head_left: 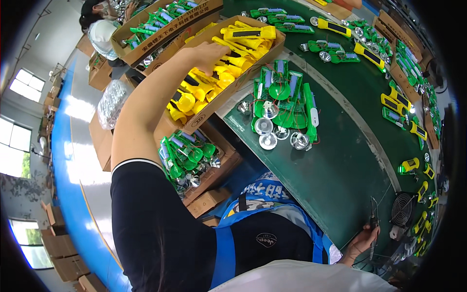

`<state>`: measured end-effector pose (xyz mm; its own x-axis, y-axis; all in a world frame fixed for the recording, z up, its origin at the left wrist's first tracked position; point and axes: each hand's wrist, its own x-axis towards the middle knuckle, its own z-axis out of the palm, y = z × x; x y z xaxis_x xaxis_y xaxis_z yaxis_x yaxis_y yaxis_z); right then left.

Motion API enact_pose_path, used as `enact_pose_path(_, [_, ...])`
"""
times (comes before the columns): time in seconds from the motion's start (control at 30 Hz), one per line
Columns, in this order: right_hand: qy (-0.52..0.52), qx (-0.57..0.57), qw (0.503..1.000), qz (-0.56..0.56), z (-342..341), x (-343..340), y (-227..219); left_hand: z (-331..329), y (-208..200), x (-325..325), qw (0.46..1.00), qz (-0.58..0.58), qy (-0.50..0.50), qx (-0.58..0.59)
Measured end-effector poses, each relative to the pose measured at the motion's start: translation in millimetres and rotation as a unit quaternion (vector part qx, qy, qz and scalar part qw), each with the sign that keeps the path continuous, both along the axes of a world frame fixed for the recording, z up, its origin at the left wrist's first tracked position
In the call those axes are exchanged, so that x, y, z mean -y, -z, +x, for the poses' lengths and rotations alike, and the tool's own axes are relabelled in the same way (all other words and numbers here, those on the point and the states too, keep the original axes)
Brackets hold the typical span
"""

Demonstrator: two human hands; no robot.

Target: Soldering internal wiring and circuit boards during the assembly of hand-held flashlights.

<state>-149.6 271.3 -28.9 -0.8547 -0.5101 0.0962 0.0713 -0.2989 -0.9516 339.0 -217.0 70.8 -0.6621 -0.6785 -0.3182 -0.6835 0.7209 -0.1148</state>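
Note:
My left hand (210, 57) reaches across into a long cardboard box (232, 93) filled with yellow plastic torch housings (197, 87). Its thumb and fingers are apart and touch the housings; the fingertips are partly hidden. Low on the right, my right hand (361, 243) is closed around a slim hand tool (373, 220) with a dark grip and thin metal end, pointing away from me. Its exact kind is unclear. Between the hands, a cluster of green torch parts (287, 100) with circuit boards, wires and silvery reflectors (264, 126) lies on the green tabletop (321, 180).
Another box of green parts (163, 24) stands at the far left. More green assemblies (187, 155) lie in a carton below the yellow housings. Yellow torches (369, 56) line the far and right table. A black round fan (403, 209) stands near my right hand. Another person (101, 36) works upper left.

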Motion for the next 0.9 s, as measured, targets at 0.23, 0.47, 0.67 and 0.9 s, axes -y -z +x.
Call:
enact_pose_path(0.23, [-0.020,0.031,0.999,-0.005,0,-5,-1,-10,-17,-10,0.997,-0.049,-0.006,0.066])
enact_pose_path(0.47, [-0.053,0.035,0.997,-0.047,-10,-6,5,30,-30,-23,0.972,-0.219,-0.031,-0.084])
enact_pose_path(0.67, [-0.040,0.021,0.996,-0.075,-11,-17,10,0,-92,-25,0.937,-0.333,-0.035,-0.102])
enact_pose_path(0.9, [-0.096,0.085,0.979,-0.160,-6,-6,16,-71,-128,-13,0.914,-0.389,0.031,0.111])
